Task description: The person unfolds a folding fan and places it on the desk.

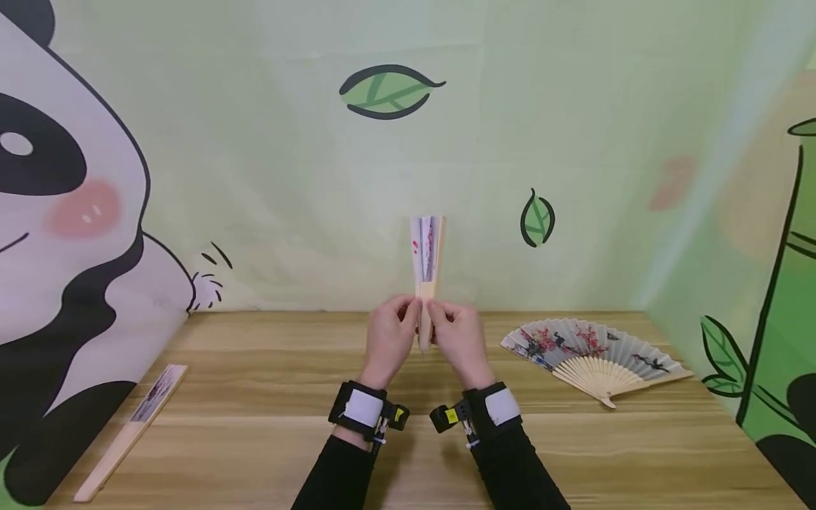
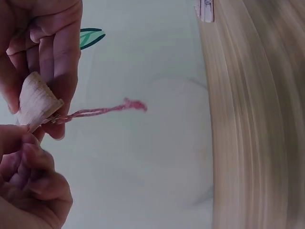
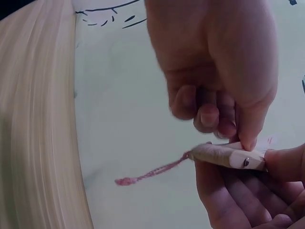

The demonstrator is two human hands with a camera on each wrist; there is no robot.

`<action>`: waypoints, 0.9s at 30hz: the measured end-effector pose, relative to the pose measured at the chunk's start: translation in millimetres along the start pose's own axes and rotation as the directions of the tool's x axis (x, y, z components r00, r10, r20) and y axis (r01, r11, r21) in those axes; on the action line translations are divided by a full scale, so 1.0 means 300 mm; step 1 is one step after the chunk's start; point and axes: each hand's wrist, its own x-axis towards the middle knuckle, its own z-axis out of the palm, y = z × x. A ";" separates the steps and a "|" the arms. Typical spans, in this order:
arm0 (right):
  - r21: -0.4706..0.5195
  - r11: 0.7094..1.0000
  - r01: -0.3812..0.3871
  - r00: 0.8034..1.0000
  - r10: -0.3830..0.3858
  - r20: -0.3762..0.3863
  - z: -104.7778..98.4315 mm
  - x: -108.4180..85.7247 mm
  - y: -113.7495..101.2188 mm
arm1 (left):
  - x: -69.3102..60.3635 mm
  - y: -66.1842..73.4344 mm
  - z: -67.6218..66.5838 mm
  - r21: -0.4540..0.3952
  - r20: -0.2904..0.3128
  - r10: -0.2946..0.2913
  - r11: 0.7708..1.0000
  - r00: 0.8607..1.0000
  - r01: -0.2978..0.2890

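A slim, nearly folded hand fan [image 1: 427, 255] stands upright above the table, its pale pleats with red and purple print fanned slightly apart at the top. My left hand [image 1: 390, 333] pinches its wooden handle from the left, and my right hand [image 1: 457, 336] pinches it from the right. Seen from the wrists, the wooden end of the fan [image 2: 37, 98] lies between the fingers of both hands. A small metal rivet [image 3: 246, 162] shows there. From that end hangs a thin red cord [image 3: 157, 172]. The fingers partly hide the ribs.
An opened fan [image 1: 593, 354] with red blossoms lies on the table at right. Another fan [image 1: 134, 432], folded, lies at the left edge. A green backdrop [image 1: 287, 177] with a panda and leaves rises behind the wooden tabletop [image 1: 255, 425].
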 end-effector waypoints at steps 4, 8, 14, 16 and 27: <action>-0.014 1.000 -0.007 1.000 0.006 -0.028 0.008 -0.004 -0.002 | -0.003 -0.007 0.001 0.021 0.010 -0.007 1.000 1.000 0.007; 0.003 1.000 -0.026 0.998 0.027 -0.055 0.012 -0.003 -0.004 | -0.003 -0.006 0.002 0.018 0.008 -0.022 1.000 1.000 0.022; 0.007 0.999 -0.036 0.997 0.037 -0.072 0.013 -0.002 -0.006 | -0.003 0.002 -0.003 -0.030 0.034 -0.061 0.998 0.998 0.062; 0.010 1.000 -0.027 0.997 0.028 -0.071 0.015 -0.003 -0.010 | -0.001 0.003 -0.006 -0.037 0.036 -0.061 0.997 0.997 0.063; 0.038 0.998 -0.054 0.993 0.058 -0.101 0.019 -0.010 -0.025 | 0.000 0.001 -0.015 -0.099 0.035 -0.047 0.994 0.998 0.050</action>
